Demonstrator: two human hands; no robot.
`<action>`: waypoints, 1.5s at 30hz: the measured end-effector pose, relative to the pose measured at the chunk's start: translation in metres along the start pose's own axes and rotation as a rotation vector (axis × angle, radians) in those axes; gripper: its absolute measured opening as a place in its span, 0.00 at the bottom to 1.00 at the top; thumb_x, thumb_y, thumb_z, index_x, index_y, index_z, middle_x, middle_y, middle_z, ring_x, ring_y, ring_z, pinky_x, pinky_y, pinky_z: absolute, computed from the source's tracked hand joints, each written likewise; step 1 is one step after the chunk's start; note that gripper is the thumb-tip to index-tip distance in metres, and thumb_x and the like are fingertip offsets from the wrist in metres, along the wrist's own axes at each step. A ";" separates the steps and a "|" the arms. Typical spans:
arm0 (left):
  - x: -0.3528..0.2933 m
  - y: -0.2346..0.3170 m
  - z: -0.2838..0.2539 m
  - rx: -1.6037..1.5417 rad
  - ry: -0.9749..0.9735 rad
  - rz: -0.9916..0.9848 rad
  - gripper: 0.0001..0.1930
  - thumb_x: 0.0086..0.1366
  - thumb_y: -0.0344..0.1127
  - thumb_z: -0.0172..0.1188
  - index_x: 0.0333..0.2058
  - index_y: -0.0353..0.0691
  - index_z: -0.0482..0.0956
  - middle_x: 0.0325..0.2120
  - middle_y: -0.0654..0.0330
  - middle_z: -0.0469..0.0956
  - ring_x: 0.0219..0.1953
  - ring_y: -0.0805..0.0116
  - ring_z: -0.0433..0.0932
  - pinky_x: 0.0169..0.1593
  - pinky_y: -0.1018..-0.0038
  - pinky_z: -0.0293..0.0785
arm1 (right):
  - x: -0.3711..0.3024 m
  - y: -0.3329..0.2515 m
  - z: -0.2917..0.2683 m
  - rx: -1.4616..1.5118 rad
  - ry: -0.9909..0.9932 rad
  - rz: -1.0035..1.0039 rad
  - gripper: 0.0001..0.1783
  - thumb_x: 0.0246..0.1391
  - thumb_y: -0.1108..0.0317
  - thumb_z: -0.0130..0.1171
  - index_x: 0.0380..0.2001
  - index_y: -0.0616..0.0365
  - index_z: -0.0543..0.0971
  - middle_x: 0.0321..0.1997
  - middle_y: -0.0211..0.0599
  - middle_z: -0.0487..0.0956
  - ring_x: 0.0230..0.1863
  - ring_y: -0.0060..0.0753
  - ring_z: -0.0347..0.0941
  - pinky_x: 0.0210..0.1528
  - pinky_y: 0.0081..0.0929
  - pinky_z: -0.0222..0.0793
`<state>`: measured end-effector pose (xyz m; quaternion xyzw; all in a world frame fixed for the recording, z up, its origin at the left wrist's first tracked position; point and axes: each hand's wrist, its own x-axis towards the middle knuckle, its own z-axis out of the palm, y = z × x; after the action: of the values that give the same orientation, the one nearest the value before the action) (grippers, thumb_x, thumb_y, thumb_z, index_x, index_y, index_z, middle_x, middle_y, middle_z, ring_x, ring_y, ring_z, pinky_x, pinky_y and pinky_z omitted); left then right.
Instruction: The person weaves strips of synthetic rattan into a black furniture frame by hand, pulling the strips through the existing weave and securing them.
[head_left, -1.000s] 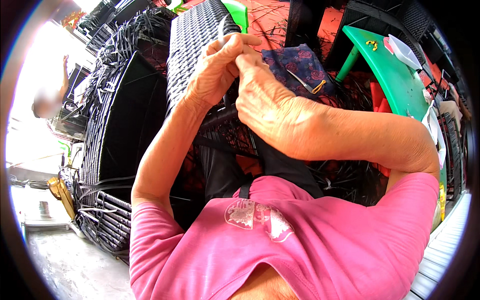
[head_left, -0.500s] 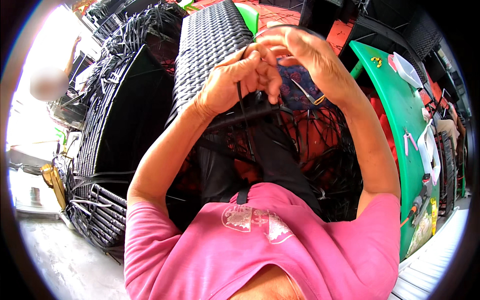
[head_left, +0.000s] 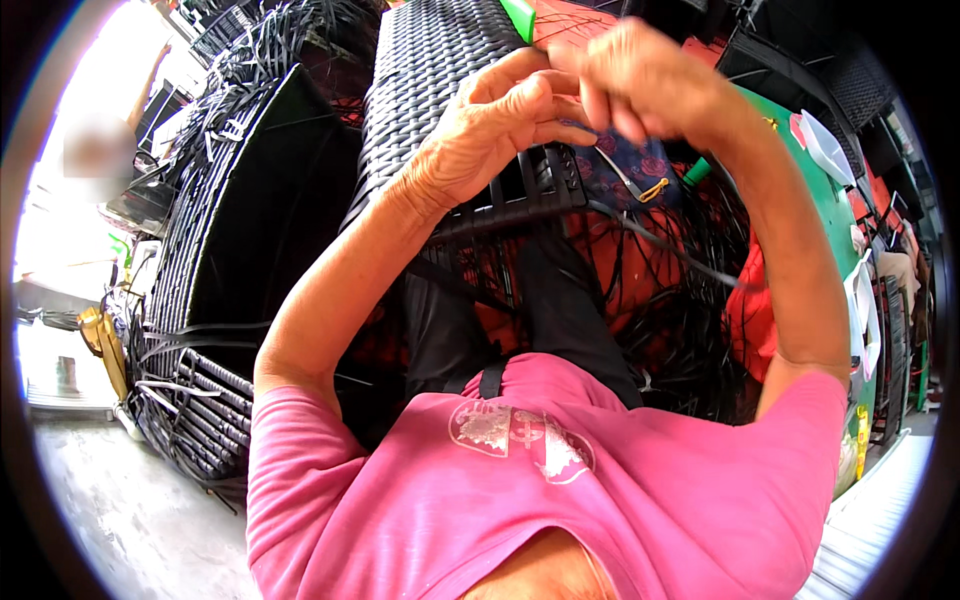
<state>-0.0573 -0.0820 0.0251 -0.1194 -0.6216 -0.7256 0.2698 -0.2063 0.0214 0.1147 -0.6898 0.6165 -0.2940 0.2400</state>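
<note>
A black woven wicker panel [head_left: 440, 65] stands in front of me, its lower slatted edge [head_left: 515, 200] above my legs. My left hand [head_left: 500, 120] is over the panel's right side, with thumb and index finger drawn together and the other fingers partly extended. Any strand between them is hidden. My right hand [head_left: 640, 85], smeared by motion, is curled closed beside the left fingertips; what it grips does not show. A loose black strip [head_left: 660, 240] trails to the right below the hands, its end blurred. Beneath my right hand, a slim tool with a yellow loop [head_left: 650, 190] lies on dark flowered cloth [head_left: 600, 180].
Another black wicker piece [head_left: 260, 210] stands at left, with bundled black strips [head_left: 270, 60] behind it. At right is a green table [head_left: 775, 115] with a white tray [head_left: 825, 148]. A red bag-like thing [head_left: 752, 320] lies below my right forearm. Tangled strips [head_left: 690, 340] cover the floor.
My right hand has moved up and right and is more blurred. The strip hanging below my left hand no longer shows there; one now trails at right. My view has shifted slightly.
</note>
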 end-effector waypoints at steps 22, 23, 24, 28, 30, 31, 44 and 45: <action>-0.002 0.002 -0.001 -0.141 0.079 -0.133 0.25 0.71 0.49 0.38 0.48 0.30 0.69 0.39 0.46 0.77 0.41 0.55 0.78 0.45 0.64 0.77 | -0.047 0.068 -0.023 0.174 0.312 -0.024 0.21 0.63 0.58 0.46 0.48 0.66 0.74 0.38 0.32 0.78 0.40 0.20 0.71 0.46 0.20 0.66; -0.001 0.000 0.002 -0.130 0.047 -0.147 0.25 0.71 0.49 0.39 0.48 0.30 0.69 0.38 0.46 0.77 0.41 0.55 0.78 0.45 0.64 0.77 | -0.026 0.040 -0.017 0.090 0.295 -0.126 0.20 0.62 0.60 0.47 0.45 0.66 0.76 0.40 0.35 0.79 0.39 0.26 0.74 0.46 0.24 0.67; 0.002 -0.003 0.005 -0.099 0.014 -0.150 0.25 0.71 0.50 0.39 0.48 0.29 0.69 0.38 0.47 0.77 0.41 0.56 0.78 0.45 0.64 0.77 | 0.004 0.040 -0.017 -0.126 0.255 -0.445 0.18 0.60 0.60 0.49 0.43 0.64 0.76 0.39 0.37 0.79 0.39 0.32 0.75 0.45 0.27 0.68; -0.002 -0.001 0.004 0.035 -0.001 -0.125 0.24 0.70 0.50 0.39 0.48 0.32 0.69 0.40 0.47 0.76 0.43 0.55 0.77 0.46 0.62 0.76 | 0.067 -0.018 0.025 0.130 -0.092 -0.524 0.25 0.60 0.51 0.48 0.25 0.65 0.77 0.20 0.36 0.75 0.23 0.18 0.69 0.26 0.21 0.65; 0.001 0.000 0.008 0.023 -0.001 -0.151 0.23 0.70 0.48 0.40 0.49 0.31 0.69 0.40 0.45 0.76 0.44 0.54 0.77 0.47 0.61 0.76 | 0.064 -0.051 0.028 0.238 -0.181 -0.332 0.23 0.57 0.53 0.52 0.26 0.66 0.77 0.22 0.37 0.76 0.27 0.22 0.70 0.29 0.24 0.66; 0.002 -0.002 0.007 0.018 0.005 -0.158 0.22 0.71 0.46 0.40 0.48 0.30 0.69 0.41 0.45 0.76 0.44 0.53 0.77 0.47 0.61 0.75 | 0.068 -0.057 0.031 0.335 -0.185 -0.273 0.22 0.56 0.53 0.54 0.26 0.66 0.77 0.22 0.36 0.76 0.26 0.23 0.70 0.29 0.24 0.66; 0.009 -0.012 -0.003 -0.152 -0.018 -0.125 0.27 0.70 0.50 0.39 0.51 0.29 0.66 0.42 0.43 0.75 0.44 0.51 0.76 0.50 0.60 0.74 | 0.041 -0.054 0.041 -0.196 0.053 -1.313 0.17 0.56 0.55 0.53 0.34 0.60 0.77 0.33 0.37 0.78 0.30 0.31 0.70 0.30 0.24 0.67; 0.006 -0.009 0.000 -0.143 -0.004 -0.142 0.27 0.70 0.51 0.38 0.51 0.29 0.66 0.42 0.43 0.75 0.44 0.52 0.77 0.50 0.60 0.74 | 0.037 -0.052 0.042 -0.141 0.045 -1.244 0.16 0.56 0.57 0.53 0.35 0.60 0.78 0.34 0.38 0.78 0.32 0.34 0.71 0.32 0.26 0.67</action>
<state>-0.0673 -0.0823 0.0212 -0.0957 -0.5756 -0.7852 0.2073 -0.1377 -0.0097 0.1246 -0.9274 0.1225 -0.3518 -0.0352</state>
